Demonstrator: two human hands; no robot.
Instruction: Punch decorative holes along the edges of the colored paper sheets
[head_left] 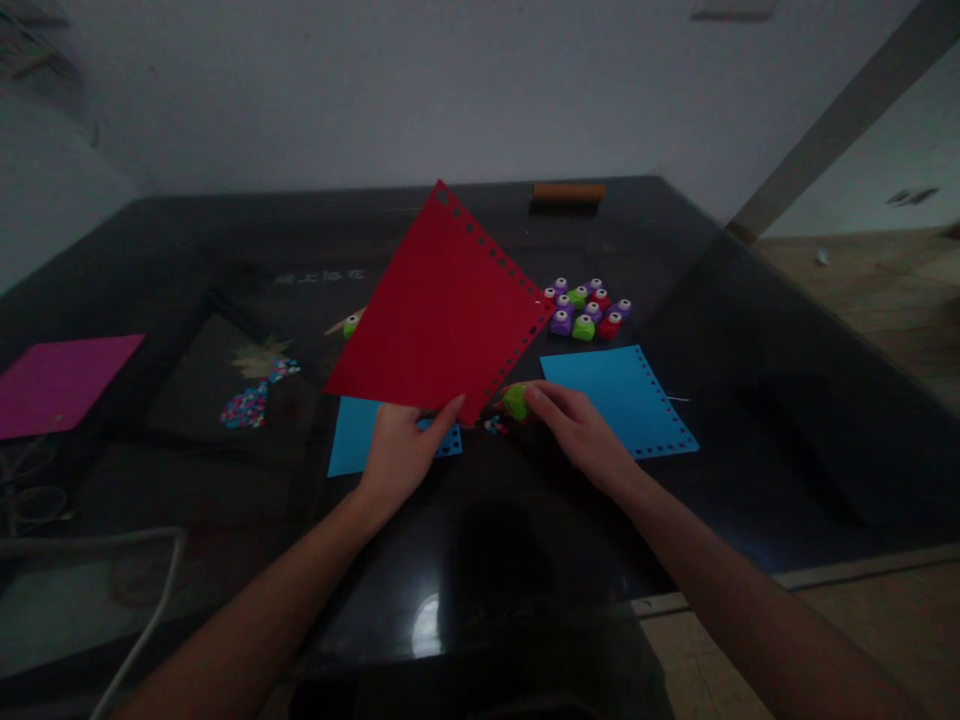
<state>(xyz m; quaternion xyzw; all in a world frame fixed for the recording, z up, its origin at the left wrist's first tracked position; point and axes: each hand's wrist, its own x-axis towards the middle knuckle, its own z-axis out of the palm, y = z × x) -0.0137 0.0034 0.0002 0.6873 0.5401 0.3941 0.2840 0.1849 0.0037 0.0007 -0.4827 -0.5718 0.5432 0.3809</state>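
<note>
Dark table (247, 245) against a pale wall (375, 90). Left hand (399, 440) pinches the red sheet (446, 300) at its bottom edge, near the lower corner; sheet slants up above one blue sheet (354, 432). Right hand (577, 420) grips a green punch (515, 403) just beside that corner, thumb on it. Sheet probably light, bendy, easily creased, weaker along the holed edges; best held by plain margin. Punch looks hard, small, maybe slick; best hold: around the body.
</note>
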